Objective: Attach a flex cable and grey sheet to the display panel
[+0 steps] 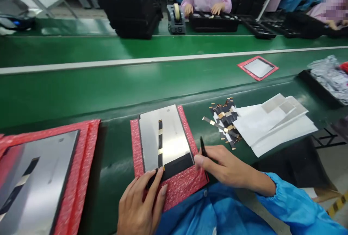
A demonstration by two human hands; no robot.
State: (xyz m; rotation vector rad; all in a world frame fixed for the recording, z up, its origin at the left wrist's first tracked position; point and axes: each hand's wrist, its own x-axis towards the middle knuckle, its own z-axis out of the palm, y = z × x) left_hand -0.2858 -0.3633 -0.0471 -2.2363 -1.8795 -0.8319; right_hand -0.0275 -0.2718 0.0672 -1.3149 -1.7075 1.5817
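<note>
A silver metal panel (174,133) with a black strip down its middle and a black band at its near end lies on a red bubble-wrap sheet (185,186). My left hand (141,202) rests on the sheet, its fingertips pressing the panel's near left corner. My right hand (223,166) sits at the panel's near right corner and holds a thin black tool (202,146) upright between its fingers. Both forearms wear blue sleeves.
A pile of black and gold flex strips (224,120) and white sheets (272,122) lie to the right. Another panel on red wrap (40,180) lies at left. A further red-framed panel (258,67) rests on the green conveyor. A person in pink works at black trays (214,21) opposite.
</note>
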